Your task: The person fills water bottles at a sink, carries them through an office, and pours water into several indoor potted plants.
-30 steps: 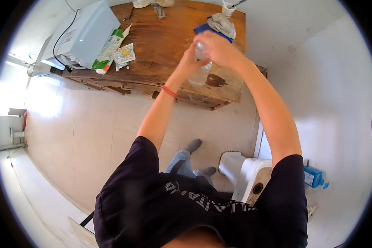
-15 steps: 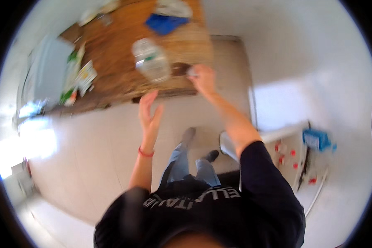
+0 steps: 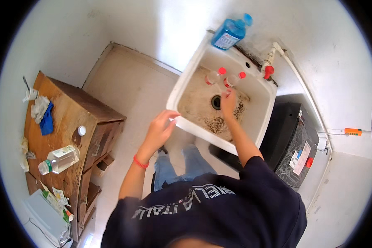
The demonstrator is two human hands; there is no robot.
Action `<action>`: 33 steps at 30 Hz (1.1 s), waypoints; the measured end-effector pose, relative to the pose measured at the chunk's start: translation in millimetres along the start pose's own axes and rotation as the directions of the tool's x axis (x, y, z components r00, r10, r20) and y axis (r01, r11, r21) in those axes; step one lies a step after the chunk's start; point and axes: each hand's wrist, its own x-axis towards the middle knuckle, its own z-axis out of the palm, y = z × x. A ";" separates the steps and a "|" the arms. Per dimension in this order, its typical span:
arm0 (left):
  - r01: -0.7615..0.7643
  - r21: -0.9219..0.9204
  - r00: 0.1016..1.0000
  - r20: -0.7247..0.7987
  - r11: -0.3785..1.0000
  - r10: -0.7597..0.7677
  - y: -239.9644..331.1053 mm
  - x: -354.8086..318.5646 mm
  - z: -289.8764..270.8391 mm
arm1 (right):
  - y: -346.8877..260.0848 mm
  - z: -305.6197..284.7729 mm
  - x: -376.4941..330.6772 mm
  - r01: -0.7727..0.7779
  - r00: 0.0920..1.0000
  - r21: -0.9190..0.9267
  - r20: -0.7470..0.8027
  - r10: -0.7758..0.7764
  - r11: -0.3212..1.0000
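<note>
Fingers (image 3: 226, 96) near clear, red-capped bottle (image 3: 232, 80)

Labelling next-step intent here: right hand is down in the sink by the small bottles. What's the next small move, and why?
Probably close the right hand on the nearer small clear bottle with a red cap. It reaches into the stained white sink just short of the two red-capped bottles and seems to hold nothing, while the left hand rests at the sink's near rim.
</note>
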 end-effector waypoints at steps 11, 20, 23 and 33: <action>-0.159 0.333 0.978 0.182 0.929 0.102 -39.5 147.9 240.9 | 77.0 -41.5 142.0 0.370 0.926 -0.212 0.158 -0.342 0.905; -0.256 0.434 0.966 0.151 0.864 0.210 28.7 169.7 280.3 | 32.9 -197.2 107.5 0.214 0.912 -0.134 0.383 -0.149 0.968; -0.144 0.366 0.964 0.261 0.919 0.047 48.1 161.1 267.1 | 29.9 -202.7 101.4 0.225 0.904 -0.005 0.375 -0.206 0.974; 0.254 -0.056 0.956 0.168 0.966 -0.241 1.5 149.7 254.2 | -4.1 -220.0 144.1 -0.203 0.868 0.609 0.475 -0.147 0.767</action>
